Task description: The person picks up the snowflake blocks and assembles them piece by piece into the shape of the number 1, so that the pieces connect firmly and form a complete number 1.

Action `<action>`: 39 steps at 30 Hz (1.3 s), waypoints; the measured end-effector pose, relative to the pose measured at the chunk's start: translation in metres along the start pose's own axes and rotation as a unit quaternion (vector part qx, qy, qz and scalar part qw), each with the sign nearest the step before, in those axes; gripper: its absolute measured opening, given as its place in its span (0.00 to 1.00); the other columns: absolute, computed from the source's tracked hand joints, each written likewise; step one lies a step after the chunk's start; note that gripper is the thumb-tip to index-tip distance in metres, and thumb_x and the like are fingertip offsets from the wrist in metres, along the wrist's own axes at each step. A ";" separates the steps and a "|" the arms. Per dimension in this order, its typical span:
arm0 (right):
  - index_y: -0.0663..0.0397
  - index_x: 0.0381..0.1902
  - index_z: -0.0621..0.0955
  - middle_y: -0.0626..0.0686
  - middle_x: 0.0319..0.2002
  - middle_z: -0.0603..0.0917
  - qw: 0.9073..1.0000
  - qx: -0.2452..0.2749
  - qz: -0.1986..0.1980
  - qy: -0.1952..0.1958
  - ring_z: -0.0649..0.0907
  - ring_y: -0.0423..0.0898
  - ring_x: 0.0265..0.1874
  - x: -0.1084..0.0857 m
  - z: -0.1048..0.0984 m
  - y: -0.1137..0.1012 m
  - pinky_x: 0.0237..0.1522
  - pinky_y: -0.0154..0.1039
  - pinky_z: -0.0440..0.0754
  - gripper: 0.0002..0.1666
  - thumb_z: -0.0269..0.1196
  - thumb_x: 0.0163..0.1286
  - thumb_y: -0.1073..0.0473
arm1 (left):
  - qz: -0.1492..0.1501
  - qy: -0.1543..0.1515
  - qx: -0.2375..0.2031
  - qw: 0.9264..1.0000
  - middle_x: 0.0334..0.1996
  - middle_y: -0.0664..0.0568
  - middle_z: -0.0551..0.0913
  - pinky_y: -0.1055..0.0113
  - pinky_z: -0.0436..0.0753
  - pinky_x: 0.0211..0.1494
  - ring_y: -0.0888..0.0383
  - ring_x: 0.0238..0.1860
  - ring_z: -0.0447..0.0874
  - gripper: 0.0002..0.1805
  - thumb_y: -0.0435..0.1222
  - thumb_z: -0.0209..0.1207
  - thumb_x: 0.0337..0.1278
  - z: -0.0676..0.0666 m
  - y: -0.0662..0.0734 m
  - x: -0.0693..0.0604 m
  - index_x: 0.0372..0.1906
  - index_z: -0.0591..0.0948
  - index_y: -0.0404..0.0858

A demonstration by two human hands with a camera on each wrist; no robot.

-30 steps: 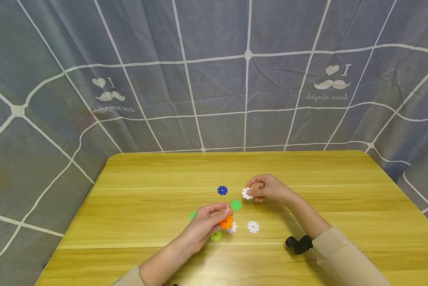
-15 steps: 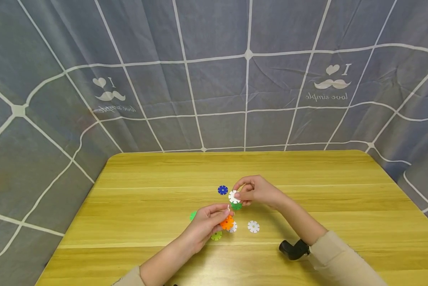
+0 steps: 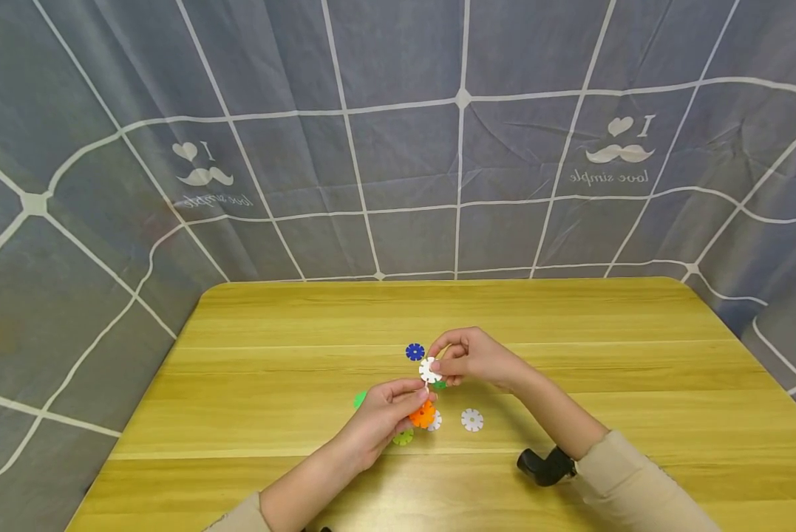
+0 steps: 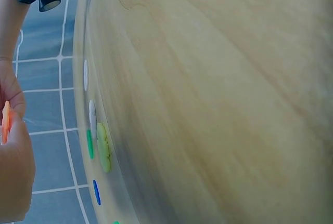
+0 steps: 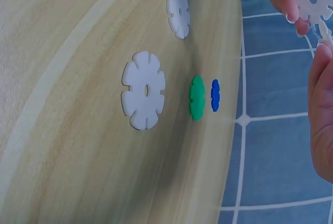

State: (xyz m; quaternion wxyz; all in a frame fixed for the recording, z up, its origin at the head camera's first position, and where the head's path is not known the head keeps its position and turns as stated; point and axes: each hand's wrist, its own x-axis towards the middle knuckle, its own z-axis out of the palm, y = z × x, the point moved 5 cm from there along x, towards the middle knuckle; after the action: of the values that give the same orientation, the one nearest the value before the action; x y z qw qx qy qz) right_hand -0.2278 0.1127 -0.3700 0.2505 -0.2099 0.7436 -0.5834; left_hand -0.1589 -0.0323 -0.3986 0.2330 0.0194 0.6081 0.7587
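Note:
In the head view my left hand [image 3: 391, 414] pinches an orange notched interlocking disc [image 3: 422, 415], with a white disc seen edge-on beside it. The right wrist view shows that white disc [image 5: 313, 0] face-on, touching or slotted with the orange one; I cannot tell which. My right hand [image 3: 474, 358] pinches another white disc [image 3: 428, 369] between thumb and fingers. Its lower edge meets the upper end of the left hand's white disc; whether the notches engage is too small to tell. A green disc [image 3: 440, 384] lies partly hidden below my right hand.
On the wooden table [image 3: 271, 355] lie a blue disc [image 3: 414, 352], a white disc [image 3: 472, 420], a yellow-green disc [image 3: 403, 437], a green disc [image 3: 360, 400], and a white disc [image 3: 436, 421] partly behind the orange one. A black wrist device [image 3: 545, 466] sits by the right sleeve.
My right hand has brought its white disc left and slightly down to the pieces in my left hand, now covering part of the green disc. The left hand has stayed nearly still.

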 end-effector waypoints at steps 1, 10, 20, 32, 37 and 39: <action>0.69 0.42 0.77 0.51 0.20 0.80 1.000 0.001 -0.001 -0.001 0.79 0.45 0.20 0.000 0.001 0.000 0.25 0.36 0.81 0.12 0.63 0.62 0.66 | 0.000 0.001 0.001 1.000 0.52 0.36 0.77 0.74 0.79 0.44 0.55 0.48 0.80 0.28 0.38 0.55 0.64 0.000 0.000 0.000 0.61 0.65 0.22; 0.69 0.39 0.76 0.49 0.20 0.80 1.000 0.010 -0.008 -0.011 0.78 0.41 0.19 0.000 0.002 -0.003 0.24 0.34 0.80 0.10 0.62 0.62 0.67 | 0.001 0.010 0.007 1.000 0.51 0.36 0.78 0.74 0.79 0.42 0.54 0.49 0.79 0.27 0.38 0.55 0.63 0.000 0.000 -0.001 0.60 0.67 0.22; 0.68 0.38 0.76 0.50 0.20 0.80 1.000 -0.001 -0.021 -0.021 0.78 0.42 0.19 -0.001 0.002 -0.008 0.24 0.34 0.79 0.09 0.63 0.61 0.68 | 0.001 0.016 0.020 1.000 0.49 0.39 0.81 0.76 0.76 0.37 0.61 0.42 0.80 0.25 0.38 0.56 0.63 0.001 0.002 -0.002 0.58 0.70 0.24; 0.71 0.35 0.75 0.50 0.21 0.80 0.999 -0.008 -0.027 -0.037 0.77 0.41 0.19 0.003 0.005 -0.012 0.24 0.33 0.79 0.06 0.61 0.62 0.72 | 0.040 0.059 0.036 0.997 0.47 0.37 0.81 0.70 0.80 0.48 0.53 0.48 0.80 0.21 0.36 0.54 0.65 0.000 0.006 -0.004 0.55 0.73 0.24; 0.74 0.35 0.74 0.49 0.21 0.81 0.998 0.007 -0.020 -0.054 0.78 0.40 0.18 0.005 0.006 -0.011 0.23 0.31 0.78 0.07 0.60 0.61 0.73 | 0.054 0.071 0.053 0.995 0.45 0.37 0.82 0.70 0.80 0.46 0.54 0.46 0.81 0.20 0.35 0.54 0.64 0.001 0.005 -0.006 0.54 0.74 0.23; 0.74 0.35 0.74 0.49 0.21 0.81 0.998 0.017 -0.018 -0.058 0.79 0.39 0.19 0.006 0.006 -0.010 0.23 0.30 0.78 0.07 0.60 0.60 0.74 | 0.056 0.077 0.055 0.994 0.45 0.37 0.82 0.71 0.81 0.45 0.55 0.45 0.81 0.19 0.34 0.54 0.64 0.001 0.005 -0.007 0.54 0.75 0.23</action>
State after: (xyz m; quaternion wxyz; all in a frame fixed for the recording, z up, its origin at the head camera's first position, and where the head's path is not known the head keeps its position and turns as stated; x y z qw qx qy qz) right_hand -0.2283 0.1019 -0.3622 0.2858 -0.2524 0.7140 -0.5872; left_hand -0.1540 -0.0344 -0.3923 0.1413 0.0076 0.6628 0.7353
